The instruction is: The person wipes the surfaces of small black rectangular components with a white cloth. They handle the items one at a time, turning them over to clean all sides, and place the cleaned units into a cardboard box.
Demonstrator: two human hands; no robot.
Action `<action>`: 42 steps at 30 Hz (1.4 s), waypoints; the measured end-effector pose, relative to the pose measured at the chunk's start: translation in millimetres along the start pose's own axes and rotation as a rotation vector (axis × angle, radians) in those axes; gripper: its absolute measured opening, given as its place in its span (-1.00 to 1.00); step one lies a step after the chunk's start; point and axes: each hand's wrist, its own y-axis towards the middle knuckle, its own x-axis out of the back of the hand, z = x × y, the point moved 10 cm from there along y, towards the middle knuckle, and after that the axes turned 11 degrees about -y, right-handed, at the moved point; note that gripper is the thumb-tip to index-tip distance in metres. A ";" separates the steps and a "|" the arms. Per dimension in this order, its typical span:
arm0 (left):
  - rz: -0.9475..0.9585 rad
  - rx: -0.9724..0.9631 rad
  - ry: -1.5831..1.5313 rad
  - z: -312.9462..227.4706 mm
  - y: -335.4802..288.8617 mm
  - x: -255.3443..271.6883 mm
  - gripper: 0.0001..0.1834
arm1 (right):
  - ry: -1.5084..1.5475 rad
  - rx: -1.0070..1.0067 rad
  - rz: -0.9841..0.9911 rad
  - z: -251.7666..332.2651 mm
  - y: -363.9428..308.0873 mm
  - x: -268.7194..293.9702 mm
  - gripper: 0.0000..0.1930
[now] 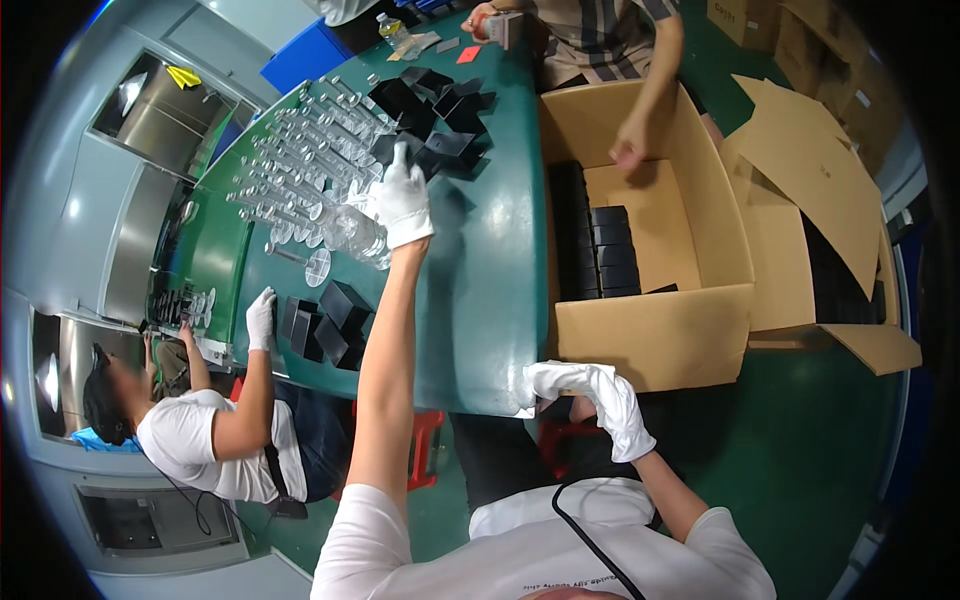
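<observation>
My left hand (403, 205), in a white glove, reaches across the green table (480, 280). Its index finger is stretched toward a cluster of black boxes (450, 150) and seems to touch the nearest one. Beside its thumb lies a crumpled-looking clear plastic bottle (355, 235). Many clear stemmed pieces with round bases (315, 155) stand in rows to its left. My right hand (595, 395), also gloved in white, rests at the table's near right corner, its fingers bent over the edge and partly hidden. I see nothing held in it.
A large open carton (650, 335) with rows of black boxes (600, 250) adjoins the table's right edge; another person's hand (630, 150) reaches into it. More black boxes (335, 325) lie near a seated co-worker's gloved hand (260, 320). Another carton (780, 270) stands farther right.
</observation>
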 end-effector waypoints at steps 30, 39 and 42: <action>-0.163 1.490 -1.797 40.1 -53.4 -210.6 -0.63 | 0.243 -0.290 0.040 -22.7 -18.0 -16.1 -0.63; 0.183 0.212 -0.408 -4.0 -137.9 39.8 -0.85 | 1.745 -0.854 -0.048 -20.3 18.2 -35.0 -0.38; 0.236 0.323 -0.455 -3.7 -215.3 91.8 -0.80 | 0.714 -0.780 -0.041 -16.3 42.5 17.7 -0.32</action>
